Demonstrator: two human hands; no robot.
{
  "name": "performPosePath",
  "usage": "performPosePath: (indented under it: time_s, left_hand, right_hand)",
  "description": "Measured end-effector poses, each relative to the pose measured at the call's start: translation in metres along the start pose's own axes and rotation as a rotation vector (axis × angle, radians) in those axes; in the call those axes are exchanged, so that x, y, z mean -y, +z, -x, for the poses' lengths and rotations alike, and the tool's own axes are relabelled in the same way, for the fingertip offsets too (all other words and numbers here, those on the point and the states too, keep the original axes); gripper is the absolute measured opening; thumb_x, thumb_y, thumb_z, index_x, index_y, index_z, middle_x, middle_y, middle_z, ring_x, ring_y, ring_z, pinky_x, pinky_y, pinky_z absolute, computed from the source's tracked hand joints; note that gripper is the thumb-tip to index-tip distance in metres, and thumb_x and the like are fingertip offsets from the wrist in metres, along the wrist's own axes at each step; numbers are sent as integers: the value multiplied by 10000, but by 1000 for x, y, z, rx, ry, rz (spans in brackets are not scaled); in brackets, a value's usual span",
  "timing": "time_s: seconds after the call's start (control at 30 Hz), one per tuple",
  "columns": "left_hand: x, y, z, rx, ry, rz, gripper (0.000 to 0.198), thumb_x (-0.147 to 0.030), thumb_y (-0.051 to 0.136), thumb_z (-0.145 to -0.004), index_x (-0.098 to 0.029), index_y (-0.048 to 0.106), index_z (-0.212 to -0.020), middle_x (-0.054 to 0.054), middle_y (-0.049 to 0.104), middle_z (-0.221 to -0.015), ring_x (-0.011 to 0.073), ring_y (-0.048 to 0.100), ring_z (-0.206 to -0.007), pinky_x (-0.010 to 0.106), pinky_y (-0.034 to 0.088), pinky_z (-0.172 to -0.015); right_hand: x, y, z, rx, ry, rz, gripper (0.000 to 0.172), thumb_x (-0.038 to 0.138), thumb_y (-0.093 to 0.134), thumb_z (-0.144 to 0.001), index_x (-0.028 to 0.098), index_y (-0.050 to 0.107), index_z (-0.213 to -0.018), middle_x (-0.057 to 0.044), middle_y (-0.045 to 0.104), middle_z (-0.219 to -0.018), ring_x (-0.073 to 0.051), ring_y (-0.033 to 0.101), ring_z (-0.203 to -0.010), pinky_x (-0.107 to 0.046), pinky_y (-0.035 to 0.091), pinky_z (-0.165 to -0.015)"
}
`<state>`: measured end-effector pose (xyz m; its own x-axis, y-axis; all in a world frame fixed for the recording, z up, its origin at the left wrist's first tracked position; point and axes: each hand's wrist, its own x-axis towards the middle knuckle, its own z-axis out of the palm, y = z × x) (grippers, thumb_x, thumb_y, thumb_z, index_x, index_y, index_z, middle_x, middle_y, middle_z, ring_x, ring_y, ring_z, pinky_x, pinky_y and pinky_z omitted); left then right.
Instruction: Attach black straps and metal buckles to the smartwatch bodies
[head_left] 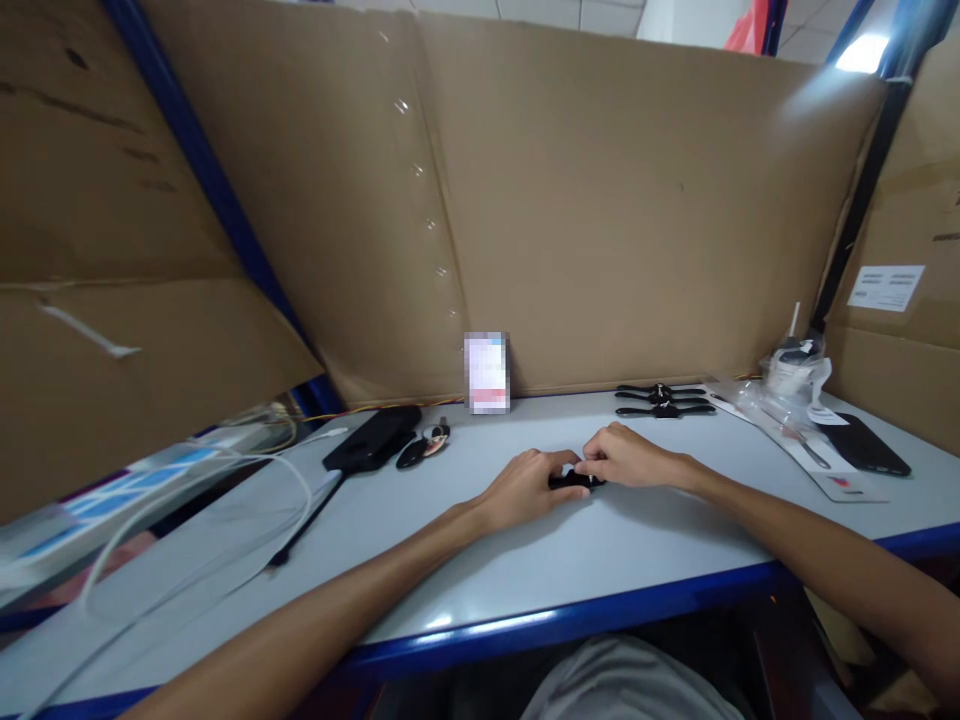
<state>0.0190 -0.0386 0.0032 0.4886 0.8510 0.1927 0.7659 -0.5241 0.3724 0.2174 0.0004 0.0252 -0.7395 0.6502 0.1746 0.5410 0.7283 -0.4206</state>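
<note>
Low over the middle of the white table, a black spokeshave (574, 481) sits between my two hands, mostly covered by my fingers. My left hand (534, 485) grips it from the left, thumb along the near side and fingers on the far side. My right hand (626, 457) is closed, its bent fingers pinching at the metal middle of the tool; whether a small part is in that pinch is hidden. Beyond my right hand, a few similar black spokeshaves (664, 410) lie side by side, handles pointing left and right.
A lit phone (487, 374) leans against the cardboard wall (600, 200). On the left are a black power bank (373, 439), keys (424, 447), a cable and a power strip (135, 495). To the right lie a blister card (840, 484), a black phone (868, 445) and plastic-wrapped items (795, 375).
</note>
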Motion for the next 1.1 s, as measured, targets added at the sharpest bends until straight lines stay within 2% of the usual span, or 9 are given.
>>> performPosePath:
  time_s: [0.07, 0.13, 0.2, 0.27, 0.43, 0.57, 0.83, 0.93, 1.1]
  left_hand:
    - [-1, -1, 0, 10, -12, 3, 380, -502, 612, -875, -197, 712, -1078, -38, 566, -629, 119, 421, -556, 242, 266, -566]
    - [-2, -2, 0, 13, -16, 13, 397, -500, 611, -876, -202, 709, -1120, -38, 563, -630, 118, 418, -558, 241, 271, -568]
    - [-3, -3, 1, 16, -17, 25, 400, -499, 614, -873, -199, 709, -1120, -28, 586, -664, 121, 436, -578, 242, 284, -579]
    - [-3, -4, 1, 23, -19, 29, 385, -497, 611, -874, -193, 713, -1088, -21, 603, -685, 126, 450, -594, 244, 291, -586]
    - [-3, -3, 2, 25, -19, 12, 363, -498, 599, -881, -214, 713, -1077, -21, 625, -714, 130, 474, -604, 245, 298, -597]
    - [-2, -2, 2, 39, -21, 17, 371, -513, 592, -886, -212, 716, -1065, -17, 647, -729, 133, 501, -616, 242, 316, -609]
    - [-1, -1, 0, 30, -4, 20, 385, -528, 605, -868, -179, 714, -987, -22, 619, -687, 122, 450, -588, 235, 279, -573]
    - [-3, -4, 0, 40, 2, 30, 359, -506, 616, -860, -181, 706, -982, -32, 591, -678, 117, 432, -586, 234, 271, -571]
    - [-3, -5, 1, 45, -29, 89, 293, -412, 678, -804, -194, 701, -999, -57, 527, -656, 107, 403, -583, 228, 265, -561]
  right_hand:
    - [-3, -5, 0, -2, 10, -37, 369, 292, 567, -917, 134, 621, -588, 23, 540, -518, -82, 435, -507, -227, 271, -540]
    - [-9, -14, 0, 25, -35, -121, 301, 309, 559, -921, 132, 702, -725, 17, 585, -555, -93, 482, -528, -218, 302, -548]
    - [-15, -23, 0, 129, -92, -218, 221, 304, 603, -890, 152, 750, -956, 11, 652, -657, -105, 532, -570, -210, 333, -550]
    - [-20, -28, 0, 219, -116, -243, 262, 308, 664, -846, 178, 756, -1055, 1, 694, -746, -117, 565, -614, -211, 363, -564]
    - [-20, -23, -3, 163, -127, -133, 127, 254, 710, -819, 161, 782, -867, -7, 714, -758, -126, 604, -703, -215, 393, -643]
    - [-11, -14, -2, 89, -101, -65, 75, 211, 726, -808, 149, 763, -788, 3, 682, -697, -108, 565, -644, -213, 356, -607]
    - [12, -6, 7, -32, -137, 182, 147, 87, 646, -787, 172, 751, -730, -33, 696, -735, -121, 548, -650, -230, 300, -593]
    - [12, -6, 8, -38, -102, 176, 139, 116, 653, -802, 177, 758, -733, -39, 704, -732, -129, 561, -652, -234, 299, -587]
    - [13, -5, 6, -67, 17, 21, 84, 87, 691, -765, 156, 739, -765, -6, 686, -662, -115, 578, -635, -216, 340, -607]
